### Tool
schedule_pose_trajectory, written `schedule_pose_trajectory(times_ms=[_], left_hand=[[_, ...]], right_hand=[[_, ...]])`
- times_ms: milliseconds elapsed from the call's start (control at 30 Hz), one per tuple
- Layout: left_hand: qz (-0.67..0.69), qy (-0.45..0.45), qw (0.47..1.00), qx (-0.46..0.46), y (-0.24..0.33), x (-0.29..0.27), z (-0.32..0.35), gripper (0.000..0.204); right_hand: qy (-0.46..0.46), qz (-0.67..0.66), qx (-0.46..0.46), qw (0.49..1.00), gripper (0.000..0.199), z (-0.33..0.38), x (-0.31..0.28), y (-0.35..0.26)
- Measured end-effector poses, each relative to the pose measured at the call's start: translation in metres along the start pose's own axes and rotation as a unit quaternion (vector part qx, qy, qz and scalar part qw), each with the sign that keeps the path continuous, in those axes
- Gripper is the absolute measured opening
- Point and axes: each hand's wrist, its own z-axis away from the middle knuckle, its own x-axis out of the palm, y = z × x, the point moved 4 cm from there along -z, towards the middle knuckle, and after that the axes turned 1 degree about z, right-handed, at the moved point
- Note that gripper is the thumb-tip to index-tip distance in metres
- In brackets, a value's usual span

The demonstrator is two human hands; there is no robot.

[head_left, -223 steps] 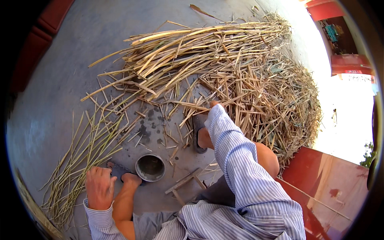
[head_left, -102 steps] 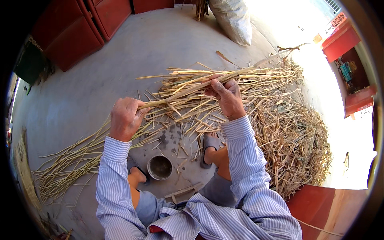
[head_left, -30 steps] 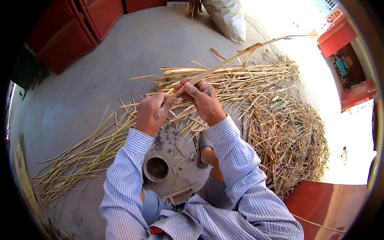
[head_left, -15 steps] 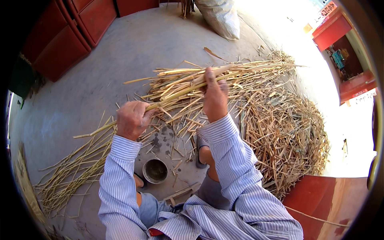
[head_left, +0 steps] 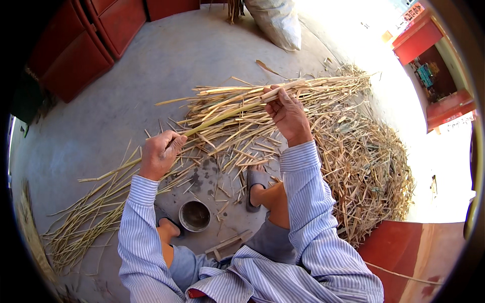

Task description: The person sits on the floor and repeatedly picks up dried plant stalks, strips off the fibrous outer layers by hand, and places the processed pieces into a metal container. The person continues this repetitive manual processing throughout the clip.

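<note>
Bare concrete floor (head_left: 151,65) lies open behind the straw pile (head_left: 353,151). The left hand (head_left: 159,154) and right hand (head_left: 288,113) are both closed around one long reed stalk (head_left: 222,116), held above the pile.

Pale yellow-green stalk (head_left: 222,117) across mid-frame, greener toward its left half. Straw-yellow to tan heap of dry stalks (head_left: 364,151) at centre right. Blue-and-white fine-striped sleeves (head_left: 308,202) at lower centre. Grey concrete floor (head_left: 166,65), dark wet blotches near middle. Dull grey-brown bowl (head_left: 195,216), lower centre. Grey sandal (head_left: 255,179). Red-brown cabinets (head_left: 96,35), upper left. Whitish sack (head_left: 275,20), top centre.
</note>
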Motion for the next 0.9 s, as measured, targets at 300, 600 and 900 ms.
schedule_pose_trajectory(times_ms=[300,600,900], left_hand=[[-0.174,0.159,0.957,0.17,0.023,-0.025,0.011,0.024],[-0.176,0.13,0.971,0.098,-0.009,-0.066,0.019,0.03],[-0.065,0.001,0.998,0.0,-0.032,-0.043,0.022,0.04]], right_hand=[[0.114,0.04,-0.034,0.992,0.023,0.0,0.005,0.011],[0.233,-0.158,-0.147,0.948,0.02,-0.007,-0.051,-0.013],[-0.08,-0.153,0.02,0.985,0.041,0.012,0.033,-0.001]])
